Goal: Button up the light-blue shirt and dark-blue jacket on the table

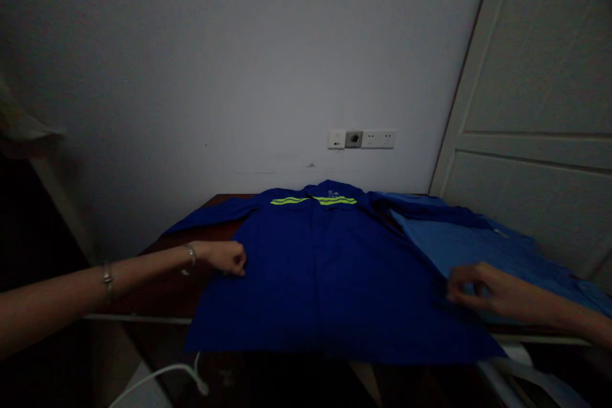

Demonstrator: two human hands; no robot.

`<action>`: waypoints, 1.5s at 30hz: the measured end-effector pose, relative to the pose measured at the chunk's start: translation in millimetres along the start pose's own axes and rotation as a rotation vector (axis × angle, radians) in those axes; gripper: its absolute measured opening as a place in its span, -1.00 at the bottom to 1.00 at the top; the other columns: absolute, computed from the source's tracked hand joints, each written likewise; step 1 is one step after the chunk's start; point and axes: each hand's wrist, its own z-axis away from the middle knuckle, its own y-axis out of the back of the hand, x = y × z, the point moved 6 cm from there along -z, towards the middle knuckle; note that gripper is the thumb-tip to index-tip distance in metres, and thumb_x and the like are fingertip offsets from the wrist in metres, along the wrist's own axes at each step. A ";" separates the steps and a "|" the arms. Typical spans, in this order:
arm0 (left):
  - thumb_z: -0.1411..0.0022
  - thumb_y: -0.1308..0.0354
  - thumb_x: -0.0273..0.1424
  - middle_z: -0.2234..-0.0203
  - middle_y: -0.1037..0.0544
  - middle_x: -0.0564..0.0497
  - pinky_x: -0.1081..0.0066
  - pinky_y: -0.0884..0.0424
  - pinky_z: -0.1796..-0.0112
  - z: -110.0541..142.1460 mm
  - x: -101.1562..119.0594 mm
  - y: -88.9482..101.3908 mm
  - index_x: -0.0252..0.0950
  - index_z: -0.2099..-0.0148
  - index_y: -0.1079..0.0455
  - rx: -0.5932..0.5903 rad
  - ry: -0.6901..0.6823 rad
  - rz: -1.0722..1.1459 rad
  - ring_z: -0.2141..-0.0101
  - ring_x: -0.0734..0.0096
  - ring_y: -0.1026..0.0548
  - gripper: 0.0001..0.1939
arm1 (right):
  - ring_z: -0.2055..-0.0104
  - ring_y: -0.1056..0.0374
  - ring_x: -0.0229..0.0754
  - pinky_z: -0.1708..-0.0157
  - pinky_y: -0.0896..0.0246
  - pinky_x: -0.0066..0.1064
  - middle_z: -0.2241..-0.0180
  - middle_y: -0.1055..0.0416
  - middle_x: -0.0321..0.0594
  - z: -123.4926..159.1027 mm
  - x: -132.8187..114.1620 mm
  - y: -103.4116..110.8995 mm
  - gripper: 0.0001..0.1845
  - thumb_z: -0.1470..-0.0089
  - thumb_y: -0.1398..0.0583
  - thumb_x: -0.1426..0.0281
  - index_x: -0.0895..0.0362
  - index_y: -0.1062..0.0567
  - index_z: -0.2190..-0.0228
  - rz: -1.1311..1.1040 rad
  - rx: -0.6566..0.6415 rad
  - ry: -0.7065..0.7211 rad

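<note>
A dark blue work jacket (287, 274) lies spread front up, with yellow-green striped bands across its chest and its hem hanging past the table's front edge. My left hand (227, 257) is closed in a pinch at the jacket's left side edge. On the opposite side, my right hand (482, 290) pinches the right side edge, thumb and finger curled together and slightly blurred. Both sleeves stretch outward. Beneath the right sleeve and my right hand lies a lighter blue garment (444, 242).
The reddish-brown table (167, 287) stands against a grey wall with several sockets (377, 139). A pale door or cabinet panel (540, 76) rises at the right. A white cable (162, 371) hangs below the table's front edge at the left.
</note>
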 end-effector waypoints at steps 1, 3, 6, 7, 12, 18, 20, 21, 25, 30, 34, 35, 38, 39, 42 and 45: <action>-0.11 -0.04 -0.21 0.57 -0.46 0.02 0.52 -0.26 0.47 -12.4 6.0 16.2 -0.34 0.42 -0.39 0.102 -0.021 -0.059 0.53 0.47 -0.38 -0.71 | 0.35 -0.38 -0.12 0.33 -0.28 -0.34 0.40 -0.47 -0.20 -20.6 -10.9 7.3 -0.62 -0.03 -0.02 0.07 0.01 -0.52 0.41 -0.001 -0.001 0.034; -0.17 0.04 -0.19 0.40 -0.51 -0.05 0.48 -0.29 0.35 -42.0 20.5 44.4 -0.34 0.28 -0.41 0.284 -0.069 -0.156 0.41 0.40 -0.42 -0.66 | 0.21 -0.36 -0.07 0.17 -0.23 -0.28 0.26 -0.46 -0.14 -68.1 -33.0 19.0 -0.54 -0.06 0.02 0.06 0.09 -0.51 0.29 0.053 0.074 0.123; -0.21 0.13 -0.12 0.11 -0.43 -0.21 0.32 -0.26 0.13 -96.1 37.8 67.7 -0.38 0.00 -0.29 0.438 -0.036 -0.225 0.13 0.18 -0.39 -0.50 | 0.04 -0.27 -0.01 0.00 -0.10 -0.23 0.07 -0.35 -0.01 -142.4 -57.3 6.1 -0.43 -0.06 0.02 0.05 0.19 -0.41 0.07 0.141 0.129 0.195; -0.21 0.17 -0.08 0.01 -0.35 -0.25 0.26 -0.22 0.07 -114.9 41.2 70.4 -0.38 -0.08 -0.21 0.462 0.000 -0.216 0.04 0.11 -0.34 -0.44 | -0.03 -0.22 0.00 -0.05 -0.05 -0.24 0.00 -0.29 0.04 -164.9 -62.6 -5.2 -0.38 -0.08 0.04 0.05 0.23 -0.35 0.01 0.151 0.127 0.196; -0.20 0.39 0.05 -0.24 0.13 -0.24 -0.04 0.04 -0.06 -187.9 42.1 61.6 -0.28 -0.29 0.16 0.545 0.144 -0.069 -0.19 -0.09 0.09 -0.26 | -0.24 0.20 0.12 -0.13 0.22 -0.01 -0.24 0.15 0.02 -239.0 -63.8 -68.9 -0.20 -0.06 0.17 -0.09 0.13 -0.05 -0.18 0.125 0.037 0.026; -0.15 0.50 0.10 -0.26 0.26 -0.11 -0.26 0.24 -0.02 -207.1 19.5 33.4 -0.13 -0.30 0.24 0.459 0.262 0.020 -0.21 -0.12 0.28 -0.26 | -0.27 0.34 0.05 -0.14 0.44 0.08 -0.26 0.23 -0.17 -249.3 -41.8 -93.3 -0.27 -0.06 0.27 -0.11 -0.07 0.01 -0.18 0.108 0.024 -0.076; -0.15 0.49 0.10 -0.27 0.28 -0.09 -0.27 0.26 -0.02 -202.3 19.9 28.3 -0.12 -0.30 0.26 0.448 0.260 0.025 -0.21 -0.12 0.30 -0.26 | -0.27 0.32 0.05 -0.14 0.44 0.07 -0.26 0.23 -0.17 -245.0 -39.6 -93.7 -0.27 -0.06 0.27 -0.11 -0.07 0.01 -0.18 0.116 0.041 -0.065; -0.15 0.49 0.10 -0.27 0.29 -0.09 -0.27 0.26 -0.02 -199.3 21.4 26.3 -0.12 -0.30 0.26 0.442 0.263 0.028 -0.21 -0.12 0.31 -0.25 | -0.27 0.31 0.05 -0.14 0.43 0.07 -0.26 0.22 -0.16 -242.5 -39.6 -93.9 -0.27 -0.06 0.27 -0.11 -0.08 0.00 -0.18 0.118 0.046 -0.060; -0.14 0.49 0.11 -0.26 0.32 -0.10 -0.29 0.28 -0.01 -186.0 32.6 19.2 -0.14 -0.30 0.29 0.418 0.269 0.049 -0.21 -0.14 0.33 -0.23 | -0.27 0.28 0.04 -0.13 0.40 0.07 -0.25 0.19 -0.16 -231.0 -43.9 -94.1 -0.27 -0.06 0.28 -0.12 -0.09 -0.02 -0.17 0.124 0.058 -0.037; -0.14 0.47 0.11 -0.26 0.32 -0.16 -0.31 0.28 0.00 -170.1 46.6 10.8 -0.20 -0.31 0.31 0.375 0.269 0.045 -0.20 -0.16 0.33 -0.21 | -0.26 0.27 0.04 -0.13 0.38 0.05 -0.25 0.18 -0.16 -214.8 -48.6 -93.0 -0.29 -0.07 0.25 -0.10 -0.09 -0.03 -0.17 0.127 0.053 -0.006; -0.14 0.42 0.09 -0.25 0.20 -0.20 -0.32 0.12 0.04 -161.9 53.5 11.7 -0.21 -0.30 0.21 0.389 0.267 0.008 -0.19 -0.22 0.21 -0.23 | -0.25 0.25 0.08 -0.11 0.34 0.09 -0.25 0.15 -0.14 -206.5 -52.2 -91.4 -0.30 -0.08 0.24 -0.09 -0.07 -0.04 -0.17 0.128 0.052 0.018; -0.15 0.40 0.09 -0.24 0.11 -0.22 -0.32 0.05 0.06 -161.0 54.6 14.9 -0.20 -0.28 0.13 0.408 0.267 -0.011 -0.18 -0.23 0.12 -0.24 | -0.25 0.22 0.10 -0.10 0.32 0.10 -0.24 0.13 -0.13 -206.3 -53.3 -90.1 -0.29 -0.07 0.23 -0.09 -0.06 -0.06 -0.16 0.132 0.055 0.022; -0.19 0.38 0.02 -0.08 -0.26 -0.25 -0.20 -0.13 0.10 -162.0 56.8 34.8 -0.25 -0.13 -0.19 0.503 0.249 -0.106 -0.06 -0.16 -0.20 -0.33 | -0.18 0.05 0.12 -0.06 0.20 0.08 -0.17 -0.07 -0.08 -212.8 -56.2 -80.2 -0.30 -0.08 0.23 -0.08 0.00 -0.19 -0.11 0.158 0.086 0.038; -0.20 0.37 -0.01 0.00 -0.35 -0.25 -0.14 -0.17 0.10 -164.1 56.4 44.1 -0.28 -0.05 -0.28 0.532 0.242 -0.141 -0.01 -0.11 -0.27 -0.36 | -0.14 -0.03 0.09 -0.05 0.15 0.04 -0.12 -0.15 -0.07 -217.3 -56.7 -74.0 -0.31 -0.09 0.23 -0.06 0.02 -0.24 -0.08 0.171 0.111 0.050; -0.22 0.32 -0.10 0.11 -0.43 -0.25 0.05 -0.24 0.10 -175.1 46.8 77.7 -0.35 0.11 -0.39 0.601 0.251 -0.209 0.06 0.00 -0.35 -0.43 | -0.06 -0.16 0.02 -0.04 0.06 -0.10 -0.01 -0.30 -0.07 -237.5 -53.2 -47.3 -0.40 -0.14 0.20 0.03 0.08 -0.34 0.01 0.232 0.212 0.084; -0.21 0.24 -0.16 0.10 -0.42 -0.25 0.13 -0.26 0.10 -190.3 21.6 114.3 -0.37 0.09 -0.37 0.661 0.326 -0.208 0.05 0.04 -0.35 -0.49 | -0.02 -0.20 0.00 -0.01 0.01 -0.19 0.05 -0.34 -0.01 -265.1 -37.3 -15.7 -0.50 -0.16 0.13 0.14 0.16 -0.37 0.07 0.308 0.290 0.057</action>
